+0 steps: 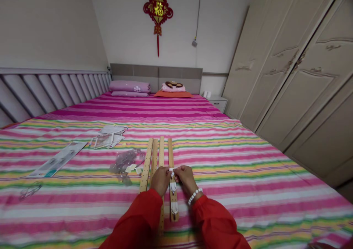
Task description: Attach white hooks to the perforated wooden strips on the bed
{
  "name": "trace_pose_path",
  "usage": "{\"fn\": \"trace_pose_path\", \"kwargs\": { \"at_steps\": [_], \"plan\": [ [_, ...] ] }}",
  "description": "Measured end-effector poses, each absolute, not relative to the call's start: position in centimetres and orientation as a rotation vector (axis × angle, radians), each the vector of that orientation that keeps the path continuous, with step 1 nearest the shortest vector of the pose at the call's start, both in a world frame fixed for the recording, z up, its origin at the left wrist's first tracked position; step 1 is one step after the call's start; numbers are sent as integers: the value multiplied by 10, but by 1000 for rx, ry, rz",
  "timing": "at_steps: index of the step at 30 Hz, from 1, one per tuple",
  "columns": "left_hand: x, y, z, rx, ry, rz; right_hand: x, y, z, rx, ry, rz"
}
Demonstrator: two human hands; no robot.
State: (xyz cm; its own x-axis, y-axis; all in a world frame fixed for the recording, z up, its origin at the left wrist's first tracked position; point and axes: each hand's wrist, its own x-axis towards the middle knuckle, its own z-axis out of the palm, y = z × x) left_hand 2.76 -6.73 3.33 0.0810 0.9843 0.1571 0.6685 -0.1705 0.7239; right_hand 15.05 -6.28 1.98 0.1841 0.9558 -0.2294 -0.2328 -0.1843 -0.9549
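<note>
Several wooden slats (160, 154) lie side by side on the striped bed (234, 175), running away from me. The rightmost slat (170, 151) carries two white hooks (174, 207) stuck along its near part. My left hand (160, 180) and my right hand (186, 178) meet over this slat, fingers pinched together on a small white hook piece (171, 172). Both arms wear red sleeves, and a white bead bracelet (194, 196) sits on my right wrist.
Left of the slats lie clear plastic bags with small white pieces (125, 163), torn white packaging (109, 137), a long printed card (57, 160) and scissors (29, 191). Pillows (129, 87) rest at the headboard. A large wardrobe (298, 76) stands on the right.
</note>
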Motion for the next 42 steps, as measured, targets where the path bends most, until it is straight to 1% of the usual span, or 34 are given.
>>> {"fn": "trace_pose_path", "kwargs": {
  "at_steps": [5, 12, 26, 29, 34, 37, 42],
  "plan": [
    [29, -68, 30, 1821, 1682, 924, 150, -61, 19, -1309, -780, 1303],
    [30, -71, 28, 1635, 1612, 1103, 149, -61, 19, -1336, -756, 1299],
    [25, -73, 25, 1862, 1527, 1031, 150, -62, 18, -1346, -746, 1316],
    [24, -74, 29, 1954, 1574, 911, 150, -61, 16, -1352, -757, 1311],
    [20, -77, 46, 2169, 1592, 486, 151, -60, 13, -1368, -805, 1316],
    [21, -77, 50, 2199, 1638, 411, 151, -59, 8, -1380, -842, 1297],
    [23, -75, 44, 2246, 1701, 352, 151, -53, -3, -1418, -880, 1254]
  ]
}}
